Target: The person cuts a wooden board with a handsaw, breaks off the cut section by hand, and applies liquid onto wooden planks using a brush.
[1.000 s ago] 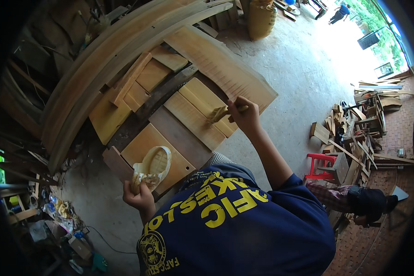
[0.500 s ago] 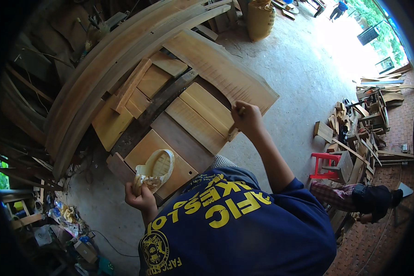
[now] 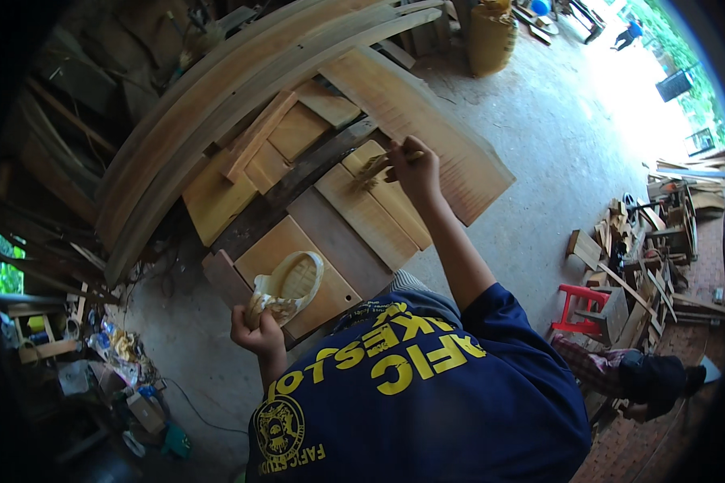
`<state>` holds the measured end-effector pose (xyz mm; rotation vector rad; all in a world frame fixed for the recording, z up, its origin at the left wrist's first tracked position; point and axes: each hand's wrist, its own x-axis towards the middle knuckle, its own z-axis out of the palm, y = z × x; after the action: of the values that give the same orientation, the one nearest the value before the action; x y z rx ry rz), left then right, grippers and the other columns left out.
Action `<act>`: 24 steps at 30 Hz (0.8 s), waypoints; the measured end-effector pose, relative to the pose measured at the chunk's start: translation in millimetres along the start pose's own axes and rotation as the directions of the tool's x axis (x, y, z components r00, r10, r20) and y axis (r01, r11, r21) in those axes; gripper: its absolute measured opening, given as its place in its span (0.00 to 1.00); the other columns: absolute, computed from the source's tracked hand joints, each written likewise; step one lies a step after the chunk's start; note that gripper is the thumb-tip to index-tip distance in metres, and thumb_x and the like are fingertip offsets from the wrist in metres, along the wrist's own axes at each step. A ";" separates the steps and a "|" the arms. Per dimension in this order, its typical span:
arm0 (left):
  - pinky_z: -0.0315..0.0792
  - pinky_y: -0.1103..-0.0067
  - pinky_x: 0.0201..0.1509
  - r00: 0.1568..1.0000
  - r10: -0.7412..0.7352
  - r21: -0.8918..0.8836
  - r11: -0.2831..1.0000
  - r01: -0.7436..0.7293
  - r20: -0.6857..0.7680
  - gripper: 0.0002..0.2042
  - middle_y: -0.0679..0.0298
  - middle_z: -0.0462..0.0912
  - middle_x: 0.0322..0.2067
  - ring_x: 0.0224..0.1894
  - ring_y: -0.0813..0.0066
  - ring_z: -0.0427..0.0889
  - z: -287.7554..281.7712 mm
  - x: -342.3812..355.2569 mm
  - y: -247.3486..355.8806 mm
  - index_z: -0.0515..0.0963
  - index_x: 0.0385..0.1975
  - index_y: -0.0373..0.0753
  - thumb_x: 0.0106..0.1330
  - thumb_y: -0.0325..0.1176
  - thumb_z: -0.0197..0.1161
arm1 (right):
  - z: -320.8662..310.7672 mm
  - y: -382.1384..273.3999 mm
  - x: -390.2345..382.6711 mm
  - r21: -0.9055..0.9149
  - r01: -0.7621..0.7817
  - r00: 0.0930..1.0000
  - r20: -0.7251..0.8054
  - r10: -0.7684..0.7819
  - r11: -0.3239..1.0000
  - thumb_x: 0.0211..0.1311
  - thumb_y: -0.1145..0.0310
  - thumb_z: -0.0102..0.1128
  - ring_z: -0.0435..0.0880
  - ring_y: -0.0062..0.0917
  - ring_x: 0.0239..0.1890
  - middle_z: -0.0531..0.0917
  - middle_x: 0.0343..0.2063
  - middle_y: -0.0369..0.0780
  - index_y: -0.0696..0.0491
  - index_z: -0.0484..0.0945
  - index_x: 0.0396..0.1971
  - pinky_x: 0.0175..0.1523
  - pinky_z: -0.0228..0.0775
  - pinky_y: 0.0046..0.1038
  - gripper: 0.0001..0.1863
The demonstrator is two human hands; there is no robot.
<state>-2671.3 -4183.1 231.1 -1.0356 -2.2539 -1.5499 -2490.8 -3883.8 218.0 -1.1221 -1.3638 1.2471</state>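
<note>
My left hand (image 3: 259,332) is closed around the edge of a cream-coloured cut-open plastic container (image 3: 300,283), coated with drips, over a light wooden panel (image 3: 286,249) with a small hole. In my right hand (image 3: 415,167), the fingers are wrapped around a paintbrush. Its bristles (image 3: 367,174) are over a pair of joined light boards (image 3: 379,213), seemingly touching them; motion blurs the tip. Just beyond that hand lies a long, wide plank (image 3: 427,129) with one curved edge. What is inside the container is hard to make out.
Long curved beams (image 3: 217,105) arc along the far left. Shorter boards (image 3: 217,201) lie beside a dark rail. On the right are a red plastic stool (image 3: 580,310), piled scrap wood (image 3: 620,241) and another person (image 3: 652,378). A full sack (image 3: 491,40) stands at the back.
My right hand has swung the brush away from my body and leftward, from the near end of the joined boards toward their far end. My left hand still holds the container; the view has shifted slightly.
</note>
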 end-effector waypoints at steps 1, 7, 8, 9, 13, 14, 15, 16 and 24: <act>0.60 0.77 0.18 1.000 -0.015 -0.019 1.000 0.015 0.013 0.10 0.63 0.65 0.12 0.14 0.73 0.64 0.2 0.1 0.2 0.62 0.16 0.35 0.46 0.25 0.59 | -5.1 0.7 -0.3 -0.036 0.013 1.000 -0.015 -0.014 0.999 0.61 0.68 0.55 0.76 0.15 0.16 0.74 0.14 0.36 0.58 0.71 0.22 0.19 0.69 0.20 0.12; 0.60 0.78 0.19 0.999 -0.040 -0.030 0.999 0.039 -0.019 0.10 0.63 0.64 0.13 0.16 0.75 0.61 -2.6 -4.3 -3.8 0.61 0.16 0.35 0.43 0.23 0.58 | -25.6 -46.9 -30.2 -0.632 -0.011 0.998 0.038 0.045 0.775 0.58 0.65 0.52 0.81 0.35 0.22 0.78 0.18 0.47 0.58 0.74 0.23 0.29 0.73 0.34 0.11; 0.60 0.78 0.19 0.998 -0.056 -0.033 0.998 0.055 -0.010 0.09 0.63 0.63 0.13 0.16 0.75 0.61 -3.5 -4.7 -4.0 0.61 0.16 0.35 0.42 0.22 0.58 | -26.9 -48.9 -32.7 -0.803 0.074 0.996 0.087 -0.006 0.591 0.57 0.65 0.51 0.81 0.43 0.26 0.79 0.21 0.50 0.57 0.75 0.24 0.33 0.74 0.39 0.11; 0.61 0.79 0.20 0.998 -0.069 -0.042 0.997 0.069 0.004 0.09 0.63 0.63 0.13 0.16 0.75 0.61 -3.2 -4.7 -3.9 0.62 0.16 0.35 0.42 0.22 0.57 | -28.9 -45.1 -31.7 -0.803 0.075 0.996 0.092 -0.002 0.591 0.57 0.65 0.51 0.81 0.43 0.26 0.79 0.21 0.50 0.57 0.75 0.24 0.33 0.74 0.39 0.11; 0.64 0.78 0.25 0.994 -0.105 -0.005 0.994 0.105 0.016 0.06 0.65 0.68 0.16 0.20 0.78 0.67 -5.7 -6.8 -3.0 0.64 0.18 0.33 0.45 0.23 0.55 | -20.7 -20.6 -27.9 -0.861 -0.002 0.984 0.089 0.155 0.508 0.56 0.66 0.50 0.79 0.49 0.33 0.80 0.26 0.51 0.55 0.76 0.27 0.38 0.71 0.44 0.09; 0.65 0.78 0.25 0.996 -0.087 0.000 0.996 0.087 0.025 0.05 0.65 0.69 0.16 0.20 0.77 0.68 -5.4 -7.1 -3.2 0.65 0.18 0.33 0.45 0.23 0.55 | -15.7 -17.6 -26.5 -0.846 0.024 0.991 0.090 0.098 0.533 0.56 0.66 0.50 0.79 0.47 0.33 0.79 0.25 0.51 0.55 0.76 0.27 0.37 0.71 0.43 0.09; 0.65 0.79 0.26 0.997 -0.070 0.006 0.998 0.070 0.036 0.05 0.66 0.69 0.17 0.21 0.77 0.68 -6.9 -7.9 -4.4 0.66 0.19 0.33 0.44 0.22 0.55 | -9.4 -16.9 -25.2 -0.844 0.031 0.989 0.104 0.106 0.535 0.56 0.66 0.50 0.79 0.47 0.33 0.79 0.25 0.51 0.55 0.76 0.27 0.37 0.71 0.43 0.09; 0.65 0.79 0.26 0.996 -0.078 0.020 0.997 0.077 0.032 0.05 0.66 0.69 0.17 0.21 0.77 0.68 -7.1 -8.2 -4.3 0.66 0.19 0.33 0.44 0.22 0.55 | -2.3 -18.8 -21.8 -0.810 0.078 0.992 0.121 0.036 0.581 0.57 0.65 0.50 0.79 0.47 0.31 0.79 0.24 0.52 0.56 0.76 0.27 0.36 0.71 0.42 0.10; 0.67 0.80 0.27 0.997 -0.074 -0.029 0.997 0.074 0.003 0.06 0.66 0.70 0.18 0.22 0.78 0.69 -3.5 -9.6 -4.7 0.67 0.21 0.32 0.42 0.22 0.55 | 51.2 -11.1 8.0 -0.204 0.191 0.979 0.104 -0.173 0.960 0.58 0.69 0.54 0.76 0.35 0.17 0.73 0.14 0.48 0.58 0.72 0.22 0.25 0.68 0.32 0.09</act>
<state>-2668.1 -4191.2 223.9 -0.9723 -2.3023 -1.6160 -2542.9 -3883.6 227.6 -1.0690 -1.6573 1.0434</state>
